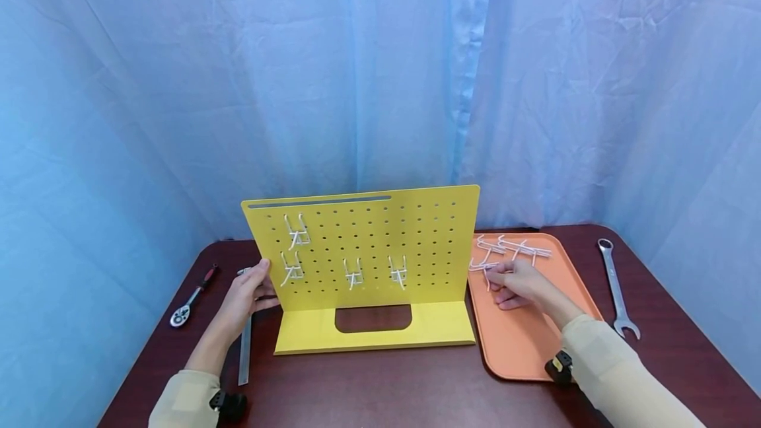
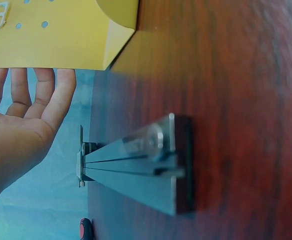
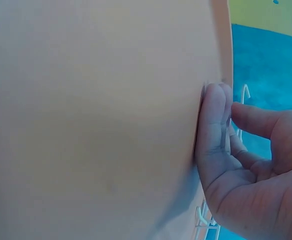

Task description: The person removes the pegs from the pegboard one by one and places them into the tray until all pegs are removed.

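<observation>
- Right fingers (image 3: pixel 213 120): curled in, thumb and tips look pinched on a white hook (image 1: pixel 483 267). Can't tell if it's off the tray yet.
- That hook is just left of those fingers, by the tray's near-board rim. I'd pinch the stiff middle part so the bent ends stick out free, and go light so it doesn't twist.
- Left fingers (image 2: pixel 58 102): gripping the left edge of the yellow board (image 1: pixel 436 292), passing behind it; the tips are hidden. Good spot imo. Just steady it, no shoving, or the board could slide or tip.
- Under the right fingers is the orange tray (image 1: pixel 535 335). In the wrist view they look right up against it, so I'd lift straight up rather than drag.
- Just beyond the right fingers, spare hooks (image 1: pixel 523 249) lie bunched at the tray's far end. Wire like that probably tangles, so I'd ease the pinched one away from the pile first.
- Between the two sets of fingers, four mounted hooks (image 1: pixel 353 277) hang on the board, two of them stacked nearest the left fingers. Mind the prongs when reaching across.
- Right below the left fingers there's a long metal tool (image 1: pixel 245 355), with a ratchet (image 1: pixel 181 315) farther left. Watch the wrist there.
- Well right of the right fingers, a wrench (image 1: pixel 615 290) lies on the dark surface (image 1: pixel 380 388), out of the way.
</observation>
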The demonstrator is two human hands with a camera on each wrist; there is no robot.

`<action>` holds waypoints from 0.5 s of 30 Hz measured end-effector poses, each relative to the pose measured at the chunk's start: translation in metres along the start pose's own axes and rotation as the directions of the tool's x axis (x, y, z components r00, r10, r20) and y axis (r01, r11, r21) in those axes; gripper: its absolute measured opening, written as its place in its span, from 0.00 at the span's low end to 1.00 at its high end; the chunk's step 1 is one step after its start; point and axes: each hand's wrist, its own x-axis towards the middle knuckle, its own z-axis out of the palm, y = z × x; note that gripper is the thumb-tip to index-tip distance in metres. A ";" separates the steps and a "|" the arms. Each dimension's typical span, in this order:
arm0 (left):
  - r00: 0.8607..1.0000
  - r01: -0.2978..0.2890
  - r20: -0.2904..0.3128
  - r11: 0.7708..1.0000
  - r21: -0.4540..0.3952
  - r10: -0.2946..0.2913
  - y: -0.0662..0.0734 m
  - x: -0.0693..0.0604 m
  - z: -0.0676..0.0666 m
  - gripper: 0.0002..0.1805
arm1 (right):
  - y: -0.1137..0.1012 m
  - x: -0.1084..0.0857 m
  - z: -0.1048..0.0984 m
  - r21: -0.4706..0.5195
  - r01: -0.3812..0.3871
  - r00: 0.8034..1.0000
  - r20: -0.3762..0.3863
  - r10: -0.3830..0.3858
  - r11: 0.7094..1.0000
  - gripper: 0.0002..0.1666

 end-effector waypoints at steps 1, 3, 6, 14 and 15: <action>1.000 0.001 -0.001 1.000 0.001 -0.001 0.000 -0.001 -0.001 0.34 | 0.000 0.000 0.001 0.008 -0.001 1.000 0.001 0.001 1.000 0.18; 1.000 0.003 -0.002 1.000 0.006 -0.003 0.001 -0.001 -0.002 0.34 | -0.001 -0.001 0.003 0.020 -0.004 1.000 0.004 0.003 1.000 0.18; 1.000 0.000 0.001 1.000 0.016 0.000 0.001 -0.002 -0.004 0.35 | -0.001 -0.003 0.004 0.041 0.003 1.000 0.015 -0.004 0.999 0.18; 1.000 -0.003 0.010 1.000 0.004 0.003 -0.001 0.001 -0.003 0.35 | -0.004 -0.012 -0.004 0.081 0.016 0.996 0.083 -0.023 0.997 0.22; 1.000 -0.003 0.011 1.000 0.002 0.003 -0.001 0.001 -0.003 0.35 | -0.004 -0.015 -0.004 0.083 0.019 0.996 0.083 -0.026 0.996 0.22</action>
